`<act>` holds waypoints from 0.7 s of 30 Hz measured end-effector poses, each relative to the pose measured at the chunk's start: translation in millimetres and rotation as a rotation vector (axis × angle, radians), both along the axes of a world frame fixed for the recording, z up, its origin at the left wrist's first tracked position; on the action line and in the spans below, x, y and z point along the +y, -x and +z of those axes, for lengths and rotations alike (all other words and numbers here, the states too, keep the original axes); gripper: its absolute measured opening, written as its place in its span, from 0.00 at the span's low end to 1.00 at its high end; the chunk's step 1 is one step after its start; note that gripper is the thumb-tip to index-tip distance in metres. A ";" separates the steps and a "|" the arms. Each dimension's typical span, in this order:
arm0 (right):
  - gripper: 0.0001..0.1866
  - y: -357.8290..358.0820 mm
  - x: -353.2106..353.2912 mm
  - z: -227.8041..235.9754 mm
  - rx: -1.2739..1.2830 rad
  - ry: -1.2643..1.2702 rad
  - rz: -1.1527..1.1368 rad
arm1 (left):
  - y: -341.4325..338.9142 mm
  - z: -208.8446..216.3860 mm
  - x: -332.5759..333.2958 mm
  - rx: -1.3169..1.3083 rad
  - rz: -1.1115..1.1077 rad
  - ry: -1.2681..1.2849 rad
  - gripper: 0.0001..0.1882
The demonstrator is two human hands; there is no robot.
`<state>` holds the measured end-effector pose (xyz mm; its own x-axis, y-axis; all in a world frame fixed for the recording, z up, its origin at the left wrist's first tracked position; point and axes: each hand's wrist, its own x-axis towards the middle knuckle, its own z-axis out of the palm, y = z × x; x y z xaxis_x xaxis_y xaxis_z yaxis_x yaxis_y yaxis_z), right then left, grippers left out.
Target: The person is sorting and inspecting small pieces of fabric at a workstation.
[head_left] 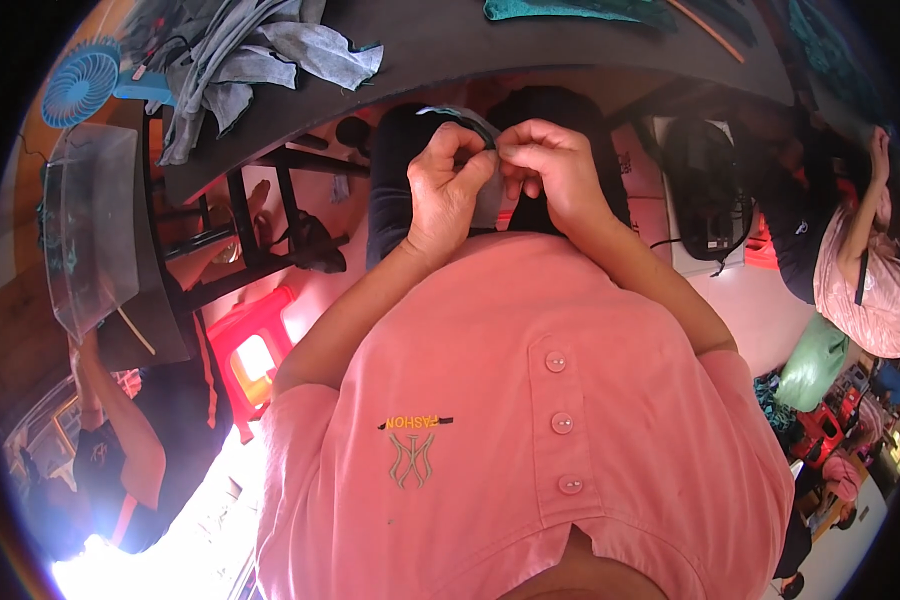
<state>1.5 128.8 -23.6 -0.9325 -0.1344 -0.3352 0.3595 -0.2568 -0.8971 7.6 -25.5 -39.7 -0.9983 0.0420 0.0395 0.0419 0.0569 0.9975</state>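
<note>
Above my lap, both hands are pinched together on a small strip of grey fabric [487, 208] with a darker edge. My left hand [443, 195] has thumb and forefinger closed on it. Close against those fingertips, my right hand [558, 172] pinches the same strip from the other side, its fingers curled. The fabric hangs down between the hands, and part of it shows above my left knuckles. Where the fingertips meet, they hide any finer detail.
A dark table [450, 62] stands just ahead, bearing grey cloth strips [270, 60], teal cloth [560, 9] and a thin stick [708, 30]. A blue fan [80, 85] and a clear plastic sheet [95, 225] are left. Red stool [245, 350] nearby; people work on both sides.
</note>
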 end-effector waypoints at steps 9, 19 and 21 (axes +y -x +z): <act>0.06 4.4 -0.4 -6.6 0.172 -0.264 0.120 | 2.8 -8.6 -10.1 0.503 -0.107 0.349 0.08; 0.07 2.0 2.2 -11.9 0.086 -0.045 -0.026 | 5.3 -7.7 -5.0 0.048 -0.007 0.143 0.05; 0.06 2.0 2.0 -11.1 0.084 -0.045 -0.038 | 6.0 -10.4 -5.9 -0.006 0.033 0.160 0.05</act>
<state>-0.6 130.8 -34.7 -0.9617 -0.0851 -0.2605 0.2733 -0.2277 -0.9346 1.6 -31.4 -50.1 -0.9995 0.0141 0.0290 0.0313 0.2162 0.9759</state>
